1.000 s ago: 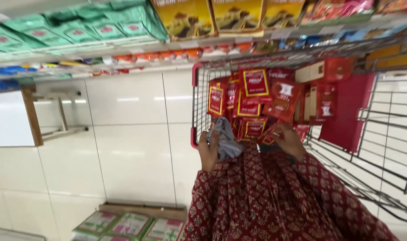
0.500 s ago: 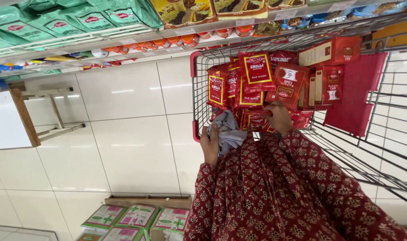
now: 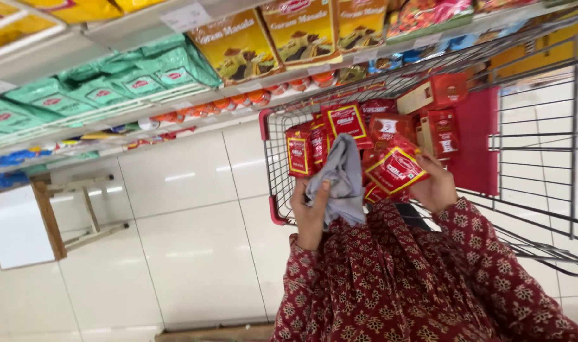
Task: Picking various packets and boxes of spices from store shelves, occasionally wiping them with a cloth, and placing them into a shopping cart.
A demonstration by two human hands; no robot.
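Head view: a grey cloth [image 3: 339, 180] is gripped in the left hand [image 3: 311, 215], fingers closed on it. A red packet [image 3: 395, 170] is held by the right hand [image 3: 436, 187], just above the cart [image 3: 273, 158]. Risk: packet slipped from a loose hold, dropped among the others.

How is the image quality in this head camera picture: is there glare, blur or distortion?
Head view: bright even store light; soft streaks of glare on the white floor tiles; shelves tilt steeply from the camera angle; the red packet in the right hand looks fairly sharp.
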